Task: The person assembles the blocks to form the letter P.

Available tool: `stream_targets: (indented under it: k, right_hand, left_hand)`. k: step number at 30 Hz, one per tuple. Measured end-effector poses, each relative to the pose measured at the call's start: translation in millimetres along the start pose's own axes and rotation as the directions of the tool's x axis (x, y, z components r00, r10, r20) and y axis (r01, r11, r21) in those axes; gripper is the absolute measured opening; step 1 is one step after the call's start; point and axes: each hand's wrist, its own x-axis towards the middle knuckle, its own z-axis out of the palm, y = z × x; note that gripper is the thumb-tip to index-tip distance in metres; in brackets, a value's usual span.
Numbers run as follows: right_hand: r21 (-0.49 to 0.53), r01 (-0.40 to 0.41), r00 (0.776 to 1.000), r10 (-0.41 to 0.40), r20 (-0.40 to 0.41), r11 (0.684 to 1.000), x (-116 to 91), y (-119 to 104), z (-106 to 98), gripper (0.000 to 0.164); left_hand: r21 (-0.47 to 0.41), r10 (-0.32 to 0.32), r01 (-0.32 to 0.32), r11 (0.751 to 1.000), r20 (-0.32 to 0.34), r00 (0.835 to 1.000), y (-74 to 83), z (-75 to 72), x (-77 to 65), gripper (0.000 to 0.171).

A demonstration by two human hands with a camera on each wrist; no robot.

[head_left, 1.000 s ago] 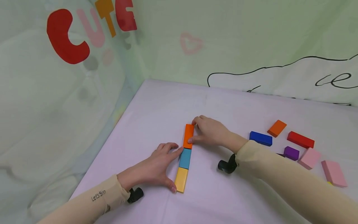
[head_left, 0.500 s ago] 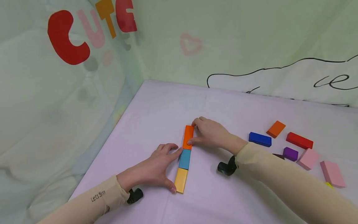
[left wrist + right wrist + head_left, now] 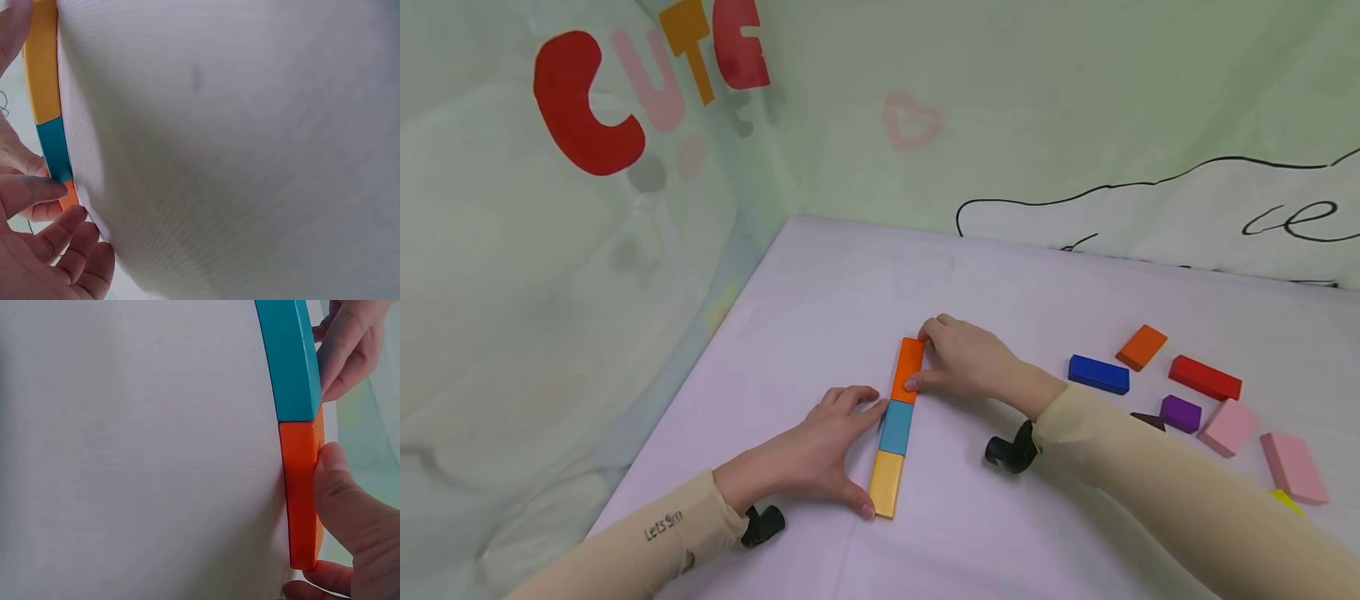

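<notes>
Backdrop [image 3: 1075,100]: pale green, across the top and left of the head view. Table [image 3: 827,283]: pale lilac surface, centre to lower right. Right sleeve [image 3: 1172,483]: beige, lower right. Left sleeve [image 3: 625,542]: beige, lower left. Letters [image 3: 561,100]: "CUTE", upper left.

Left hand [image 3: 820,454]: left of centre, thumb and forefinger spread wide along the left edge of a three-block row. The thumb touches the yellow block near its lower end; the forefinger reaches the joint between the teal and orange blocks.

Right hand [image 3: 966,354]: centre, holding the orange block lengthwise. The thumb rests on the top face near the lower end; the fingers curl at the upper end.

Row: lying flat at frame centre, end to end, tilted slightly right at the top. Orange block [image 3: 909,362] at the upper end, yellow block [image 3: 887,483] at the lower end, teal block [image 3: 897,427] between, touching both.

Loose parts, right side of frame: two pink blocks [image 3: 1295,467], red block [image 3: 1205,377], blue block [image 3: 1099,374], second orange block [image 3: 1142,347], purple block [image 3: 1181,414] just beside one pink block. Brown piece [image 3: 1148,422] and yellow piece [image 3: 1287,502]: each partly hidden; full shapes cannot be determined.
</notes>
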Motion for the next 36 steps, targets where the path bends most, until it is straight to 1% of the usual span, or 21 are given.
stream_targets:
  k: [10,20,36]
  right_hand:
    - [0.007,-0.005,1.0,0.005,-0.021,1.0,-1.4,1.6,3.1,0.069]
    - [0.022,-0.037,0.999,0.037,0.01,0.999,-0.5,1.6,-1.3,0.069]
    - [0.015,-0.028,1.0,0.028,0.007,0.999,-3.5,1.8,-0.2,0.07]
  left_hand:
    - [0.006,0.006,-0.006,1.0,0.007,1.0,1.6,-0.4,1.1,0.114]
    - [0.005,0.004,-0.004,1.0,0.008,1.0,0.5,0.5,1.6,0.113]
    - [0.005,0.007,-0.007,1.0,0.001,1.0,0.7,1.8,1.7,0.113]
